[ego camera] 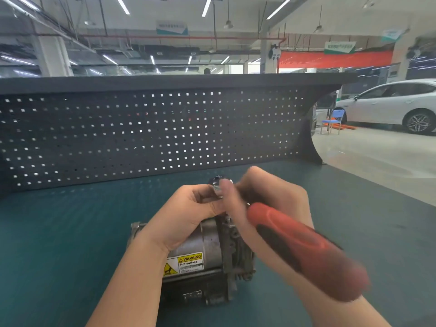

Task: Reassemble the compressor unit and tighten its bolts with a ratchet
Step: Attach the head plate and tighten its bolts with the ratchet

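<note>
left hand (188,208): above compressor unit (200,256) on green bench mat (59,244), fingers curled, pinching ratchet head (218,185). right hand (266,199): pinches same head; red handle (306,251) trails rightward, blurred. advice: seat socket squarely on bolt before swinging.

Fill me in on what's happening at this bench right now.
A person is working on a compressor unit that lies on its side on the green bench mat. Both hands meet above it at the chrome head of a ratchet: the left hand pinches around the head, while the right hand holds the tool near its head, its red and black handle sticking out toward the camera. The handle is blurred. Whether a bolt is engaged is hidden by the fingers.
</note>
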